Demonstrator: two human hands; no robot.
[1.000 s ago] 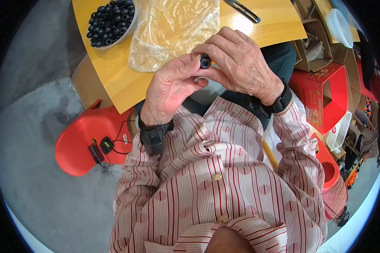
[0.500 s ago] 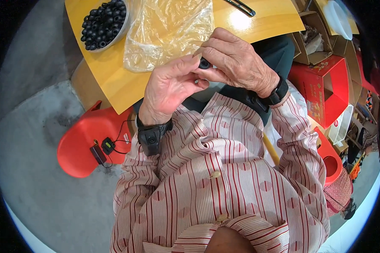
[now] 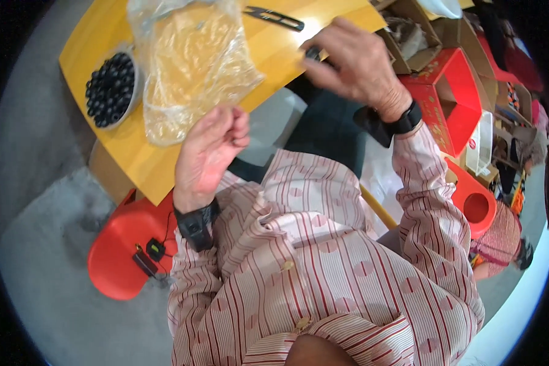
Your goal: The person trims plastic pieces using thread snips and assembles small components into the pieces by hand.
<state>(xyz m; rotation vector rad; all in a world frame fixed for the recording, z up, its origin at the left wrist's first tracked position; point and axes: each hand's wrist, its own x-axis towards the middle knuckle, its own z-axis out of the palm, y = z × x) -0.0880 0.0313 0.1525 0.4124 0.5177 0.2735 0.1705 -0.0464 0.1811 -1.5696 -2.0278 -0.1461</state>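
Here, the right hand [image 3: 360, 67] is nearly closed, pinching a small black piece [image 3: 313, 53] between thumb and forefinger near the edge of the yellow surface [image 3: 290, 49]. The left hand [image 3: 210, 149], well apart, is loosely curled beside a clear plastic bag [image 3: 195, 79]; whether it encloses anything cannot be told. Similar black pieces [image 3: 111, 88] fill a pale bowl [image 3: 138, 82] left of the bag.

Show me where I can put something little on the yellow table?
Two bare patches on the yellow table: the near left corner, below the bowl of black beads and the plastic bag; the strip between bag, slim black tool and right hand. It's crowded where bowl and bag sit side by side.
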